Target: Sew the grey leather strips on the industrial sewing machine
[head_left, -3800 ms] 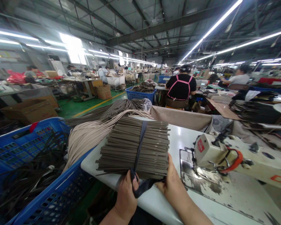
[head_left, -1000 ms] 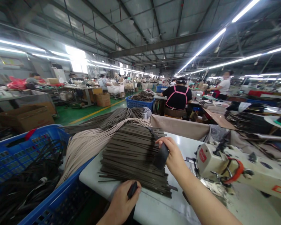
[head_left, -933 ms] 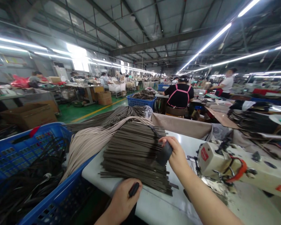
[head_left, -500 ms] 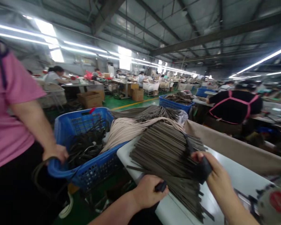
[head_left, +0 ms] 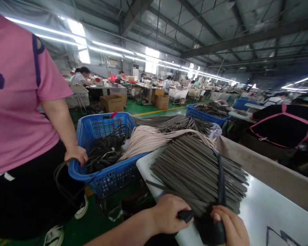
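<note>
A thick bundle of grey-brown strips [head_left: 195,171] lies on the white table [head_left: 267,212] in front of me. A dark band [head_left: 221,177] runs over the bundle's right part and down to my hands. My left hand [head_left: 169,213] is closed on one end of the band at the table's front edge. My right hand [head_left: 231,227] is closed on the other end, close beside the left, just below the bundle.
A person in a pink shirt [head_left: 17,95] stands at the left with a hand [head_left: 76,154] on the rim of a blue basket [head_left: 105,171] holding dark and beige straps. Another worker in a black top with pink straps [head_left: 284,124] sits at the right. More benches and boxes stand behind.
My view has swung left, bringing in the person in pink. My right hand came down from the top of the bundle to the front edge beside my left hand, drawing the band with it.
</note>
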A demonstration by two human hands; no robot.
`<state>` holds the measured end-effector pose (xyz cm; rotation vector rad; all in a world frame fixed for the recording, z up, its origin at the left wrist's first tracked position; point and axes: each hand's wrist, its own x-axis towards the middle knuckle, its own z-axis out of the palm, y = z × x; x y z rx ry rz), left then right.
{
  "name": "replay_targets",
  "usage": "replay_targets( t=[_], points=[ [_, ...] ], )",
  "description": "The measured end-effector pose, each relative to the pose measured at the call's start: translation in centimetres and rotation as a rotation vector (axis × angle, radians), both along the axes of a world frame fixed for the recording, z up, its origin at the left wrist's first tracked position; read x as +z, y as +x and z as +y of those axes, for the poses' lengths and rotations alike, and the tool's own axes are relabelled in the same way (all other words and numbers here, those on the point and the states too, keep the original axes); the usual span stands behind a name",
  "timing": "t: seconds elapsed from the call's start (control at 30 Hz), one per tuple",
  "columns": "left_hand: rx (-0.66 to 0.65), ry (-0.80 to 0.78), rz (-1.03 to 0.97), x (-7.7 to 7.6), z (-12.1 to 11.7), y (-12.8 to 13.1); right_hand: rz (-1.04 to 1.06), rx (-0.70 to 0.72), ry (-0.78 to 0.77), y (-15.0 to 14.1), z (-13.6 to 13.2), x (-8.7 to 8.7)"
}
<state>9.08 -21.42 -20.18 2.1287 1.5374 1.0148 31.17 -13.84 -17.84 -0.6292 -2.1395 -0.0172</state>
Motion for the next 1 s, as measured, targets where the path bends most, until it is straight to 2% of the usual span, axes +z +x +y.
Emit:
replay_targets(
  t=[0.23,0.37,0.67,0.87,1.0],
  points=[
    [0.005,-0.008,-0.077,0.6,-0.5,0.0,0.015,-0.037,-0.038,-0.5,-1.1,-0.1],
    [-0.038,-0.018,-0.103,0.8,-0.5,-0.3,0.011,-0.026,-0.022,-0.5,-1.2,0.0],
    [-0.001,-0.032,0.013,0.0,0.0,-0.3,0.016,0.017,-0.037,-0.5,-1.2,0.3],
    [-0.028,-0.027,-0.085,0.6,-0.5,-0.2,0.082,-0.032,-0.120,-1.4,-2.4,1.0],
    [-0.013,-0.026,-0.109,0.8,-0.5,-0.2,0.061,-0.002,-0.083,-1.1,-2.0,0.7]
  ],
)
